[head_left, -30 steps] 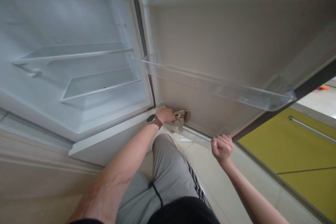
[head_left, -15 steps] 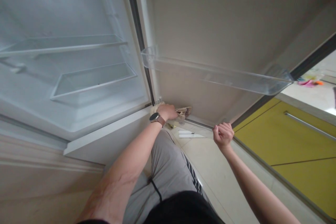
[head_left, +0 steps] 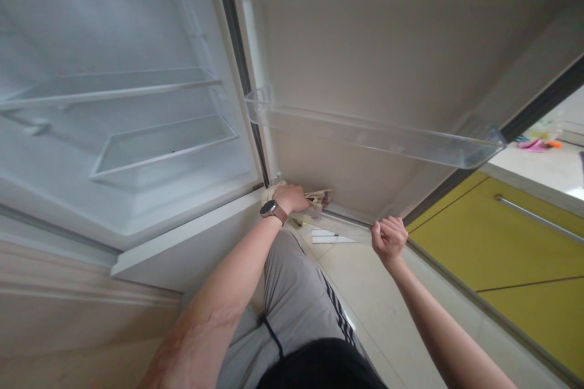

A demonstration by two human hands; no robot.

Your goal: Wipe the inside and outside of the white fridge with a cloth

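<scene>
A refrigerator door (head_left: 365, 61) stands wide open in front of me. My left hand (head_left: 292, 197) is closed on a crumpled beige cloth (head_left: 322, 197) and presses it into the door's low corner on the hinge side. The fingertips are partly hidden by the cloth and the hand. My right hand (head_left: 389, 238) grips the edge of a clear plastic door bin (head_left: 344, 223) low on the door, its fingers curled over the rim. Above both hands, another clear door bin (head_left: 374, 137) spans the door.
To the left is the fridge interior (head_left: 159, 206) with glass shelves (head_left: 164, 144). A white drawer front (head_left: 191, 240) juts below it. Yellow cabinets (head_left: 511, 231) with a counter (head_left: 538, 173) stand on the right. A white flat piece (head_left: 333, 236) shows near the floor (head_left: 365, 292).
The view has tilted slightly, so the fridge and door sit a little lower. Both hands keep nearly the same places and grips.
</scene>
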